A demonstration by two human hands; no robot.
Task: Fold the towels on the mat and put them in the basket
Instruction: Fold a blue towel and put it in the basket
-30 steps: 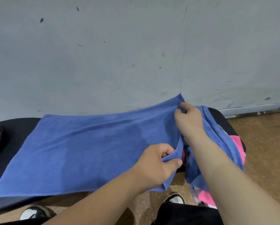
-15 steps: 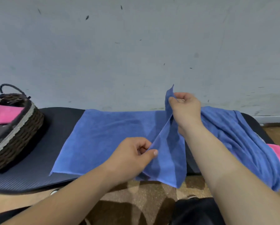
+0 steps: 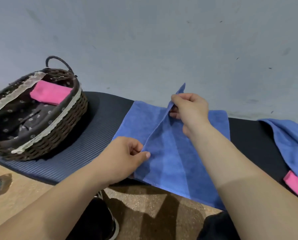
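One dark mat [image 3: 96,135], one blue towel [image 3: 170,161] pinched at both ends.
The towel lies half-folded across the mat's middle, right of the wicker basket [image 3: 61,129] holding a folded pink towel [image 3: 49,94]. The right hand [image 3: 191,110] pinches the raised far corner; the left hand [image 3: 122,160] pinches the near one.

I am working down at floor level in what is looking like a plain room of a home. A dark ribbed mat [image 3: 93,135] is lying on the speckled brown floor [image 3: 144,201] against a scuffed, pale painted wall [image 3: 144,40] on the far side. A lace-trimmed wicker basket [image 3: 58,132] is sitting on the mat's left end, holding a folded pink towel [image 3: 49,95].
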